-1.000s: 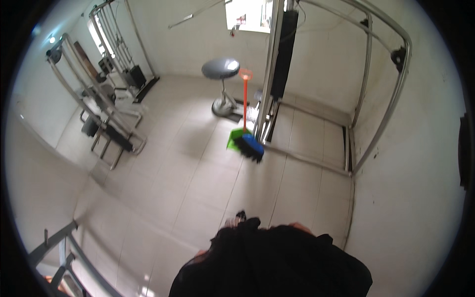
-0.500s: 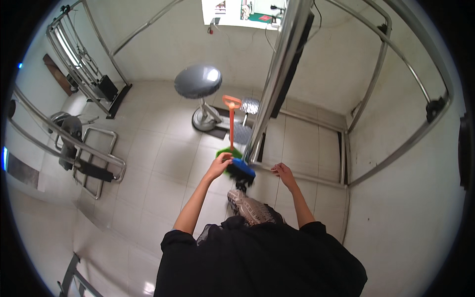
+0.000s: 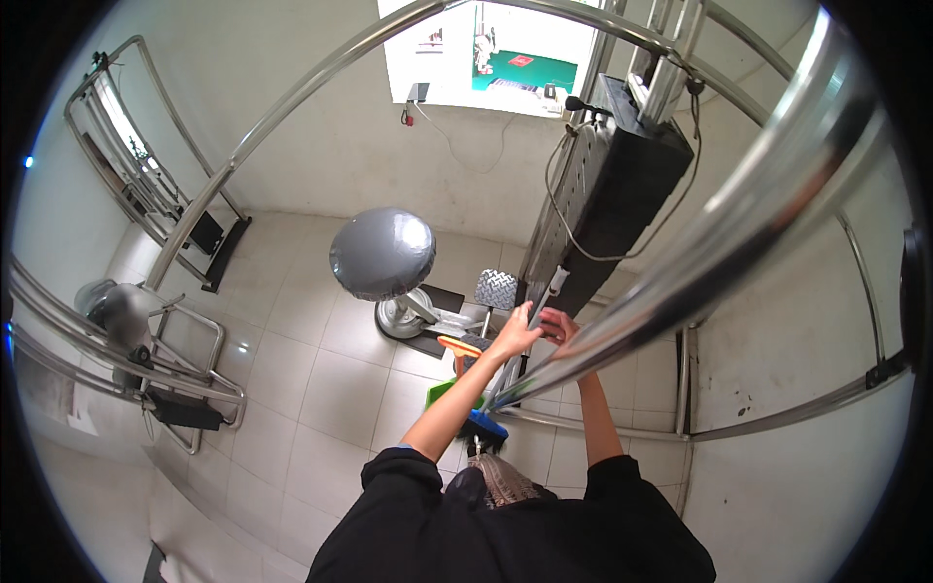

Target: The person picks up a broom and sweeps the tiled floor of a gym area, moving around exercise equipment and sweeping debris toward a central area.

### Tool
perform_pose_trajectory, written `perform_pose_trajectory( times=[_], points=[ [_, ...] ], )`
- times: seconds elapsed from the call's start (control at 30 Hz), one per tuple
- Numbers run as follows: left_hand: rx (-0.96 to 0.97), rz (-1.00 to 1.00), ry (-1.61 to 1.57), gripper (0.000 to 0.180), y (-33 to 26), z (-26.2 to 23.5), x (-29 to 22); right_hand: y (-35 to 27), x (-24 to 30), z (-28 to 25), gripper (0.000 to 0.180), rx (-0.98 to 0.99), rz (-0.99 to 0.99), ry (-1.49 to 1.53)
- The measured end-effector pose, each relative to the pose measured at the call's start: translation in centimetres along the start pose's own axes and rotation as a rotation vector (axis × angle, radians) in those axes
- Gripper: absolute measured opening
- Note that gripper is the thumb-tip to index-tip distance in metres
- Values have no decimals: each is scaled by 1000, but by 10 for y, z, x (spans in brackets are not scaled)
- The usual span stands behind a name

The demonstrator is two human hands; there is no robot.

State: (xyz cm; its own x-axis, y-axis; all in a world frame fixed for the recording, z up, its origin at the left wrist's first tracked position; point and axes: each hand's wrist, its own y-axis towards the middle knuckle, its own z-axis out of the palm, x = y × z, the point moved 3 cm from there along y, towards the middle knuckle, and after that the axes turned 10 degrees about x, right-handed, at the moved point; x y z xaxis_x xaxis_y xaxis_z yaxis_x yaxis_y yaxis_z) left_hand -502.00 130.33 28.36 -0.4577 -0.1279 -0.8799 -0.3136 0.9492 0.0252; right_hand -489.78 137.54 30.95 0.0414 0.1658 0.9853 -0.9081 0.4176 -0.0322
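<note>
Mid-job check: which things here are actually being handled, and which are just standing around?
In hand:
left hand and right hand, both on the steel upright by the black weight stack.

Standing about:
orange-handled broom, grey padded seat, side bench.

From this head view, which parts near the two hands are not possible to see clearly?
- Right hand: fingers partly hidden behind the steel bar; grip unclear.
- Left hand: what it touches on the black weight stack is too small to tell.
- Broom: handle mostly hidden by the left forearm; its head is partly covered.
- Person's lower body: hidden by the dark top and cut by the lower edge.
</note>
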Motion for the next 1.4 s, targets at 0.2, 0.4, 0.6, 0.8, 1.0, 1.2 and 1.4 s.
perform_pose_trajectory(
  times=[0.2,0.4,0.6,0.8,1.0,1.2,1.4],
  points=[
    [327,-139,-295,49,1,23,22,4,-22,-5,44,115,77,-166],
    [-290,11,128,78,13,14,2,2,-44,-26,41,-405,7,-258],
    [-121,-69,-25,40,29,27,26,25,-28,-12,39,-207,-7,-24],
    [-244,-36,-77,27,-34,28,19,-30,-13,-6,40,-325,-32,-121],
    [-135,2,-64,20,-153,2,-24,-184,-79,-19,20,-354,518,-507],
    [-108,23,-93,26,-248,-13,-11,-154,17,172,45,157,-107,-659],
    [-332,-40,-279,18,-317,-37,1,-96,-9,281,25,377,-60,-390]
  ],
)
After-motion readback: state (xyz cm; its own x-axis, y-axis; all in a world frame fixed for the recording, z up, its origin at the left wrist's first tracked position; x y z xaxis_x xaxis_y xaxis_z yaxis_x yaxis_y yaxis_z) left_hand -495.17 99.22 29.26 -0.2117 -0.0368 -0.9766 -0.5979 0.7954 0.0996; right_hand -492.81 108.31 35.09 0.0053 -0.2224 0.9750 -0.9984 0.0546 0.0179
